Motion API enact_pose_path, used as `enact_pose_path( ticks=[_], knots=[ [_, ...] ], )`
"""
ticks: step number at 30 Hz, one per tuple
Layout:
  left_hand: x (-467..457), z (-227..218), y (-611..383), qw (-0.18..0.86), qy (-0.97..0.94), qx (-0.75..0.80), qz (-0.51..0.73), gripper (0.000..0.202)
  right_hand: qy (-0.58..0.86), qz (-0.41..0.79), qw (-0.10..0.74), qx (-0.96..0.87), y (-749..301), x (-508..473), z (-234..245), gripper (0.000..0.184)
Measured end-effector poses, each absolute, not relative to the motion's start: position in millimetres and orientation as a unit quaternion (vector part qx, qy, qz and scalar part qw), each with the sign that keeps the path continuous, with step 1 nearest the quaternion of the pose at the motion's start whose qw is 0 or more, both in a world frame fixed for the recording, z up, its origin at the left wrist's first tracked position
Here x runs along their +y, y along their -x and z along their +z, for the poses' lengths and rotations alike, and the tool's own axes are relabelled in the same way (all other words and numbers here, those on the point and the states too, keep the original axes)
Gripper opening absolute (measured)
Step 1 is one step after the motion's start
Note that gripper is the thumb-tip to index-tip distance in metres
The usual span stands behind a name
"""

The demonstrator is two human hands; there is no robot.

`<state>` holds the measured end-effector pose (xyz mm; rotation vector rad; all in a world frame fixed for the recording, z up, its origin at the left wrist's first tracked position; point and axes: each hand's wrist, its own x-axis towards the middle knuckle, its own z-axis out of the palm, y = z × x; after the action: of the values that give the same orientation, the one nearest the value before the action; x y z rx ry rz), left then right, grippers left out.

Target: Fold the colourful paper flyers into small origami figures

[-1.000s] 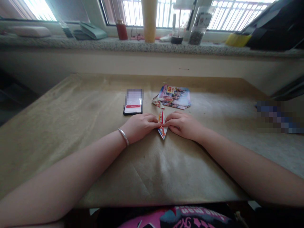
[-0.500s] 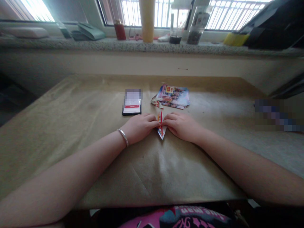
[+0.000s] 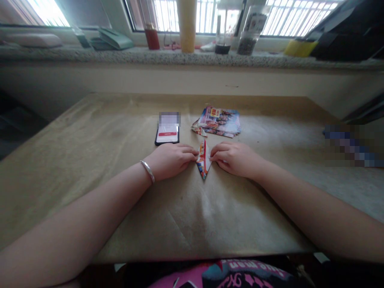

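Note:
A small folded paper (image 3: pixel 204 162), printed in red, orange and blue with some white, lies on the table as a narrow pointed diamond. My left hand (image 3: pixel 175 160) holds its left edge with fingers closed; a silver bangle circles that wrist. On the opposite edge, the fingertips of my right hand (image 3: pixel 237 159) pinch the paper. The undersides of both hands are hidden. Just beyond the diamond lies another small folded paper piece (image 3: pixel 199 130), touching a stack of printed leaflets (image 3: pixel 222 121).
A phone (image 3: pixel 167 134) with its screen lit lies beyond my left hand. The table (image 3: pixel 99 160) has a tan cover. Behind it runs a stone windowsill (image 3: pixel 168 59) with a red jar (image 3: pixel 152 38), a tall yellow cylinder (image 3: pixel 187 28) and other items. A blurred object (image 3: pixel 351 146) lies far right.
Both hands have drawn apart from the paper's middle to its side edges. The diamond now looks wider and more of its printed face shows.

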<state>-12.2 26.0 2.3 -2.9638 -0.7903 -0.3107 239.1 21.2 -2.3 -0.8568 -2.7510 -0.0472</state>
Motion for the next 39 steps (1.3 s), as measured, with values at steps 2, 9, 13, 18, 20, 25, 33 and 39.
enact_pose_path(
  ticks=[2, 9, 13, 18, 20, 25, 33, 39],
  knots=[
    [25.9, 2.8, 12.2, 0.026, 0.96, -0.257, -0.105, 0.03, 0.297, -0.009, 0.135, -0.945, -241.2, 21.2, -1.9, 0.022],
    [25.3, 3.1, 12.3, -0.001, 0.957, -0.269, -0.109, 0.033, 0.309, 0.028, 0.153, -0.938, -246.7, 19.4, -3.1, 0.022],
    [25.0, 2.0, 13.0, -0.004, 0.956, -0.263, -0.127, 0.029, 0.359, 0.037, 0.178, -0.916, -243.4, 16.3, -6.5, 0.016],
    [24.8, -0.6, 11.7, 0.004, 0.957, -0.243, -0.157, 0.026, 0.428, 0.032, 0.206, -0.879, -236.9, 13.1, -7.7, 0.016],
    [24.5, -0.7, 10.0, -0.008, 0.958, -0.235, -0.162, 0.026, 0.451, 0.037, 0.217, -0.865, -235.3, 13.6, -7.8, 0.018],
    [23.1, -1.1, 5.6, -0.034, 0.962, -0.211, -0.169, 0.026, 0.398, 0.054, 0.231, -0.886, -234.3, 19.3, -11.1, 0.027],
    [24.4, -4.6, 6.3, -0.078, 0.955, -0.227, -0.176, 0.02, 0.347, 0.071, 0.212, -0.911, -235.9, 22.3, -15.8, 0.037],
    [24.2, -3.8, 3.4, -0.063, 0.94, -0.283, -0.181, 0.017, 0.318, 0.133, 0.203, -0.916, -235.8, 25.2, -16.0, 0.028]
  ],
)
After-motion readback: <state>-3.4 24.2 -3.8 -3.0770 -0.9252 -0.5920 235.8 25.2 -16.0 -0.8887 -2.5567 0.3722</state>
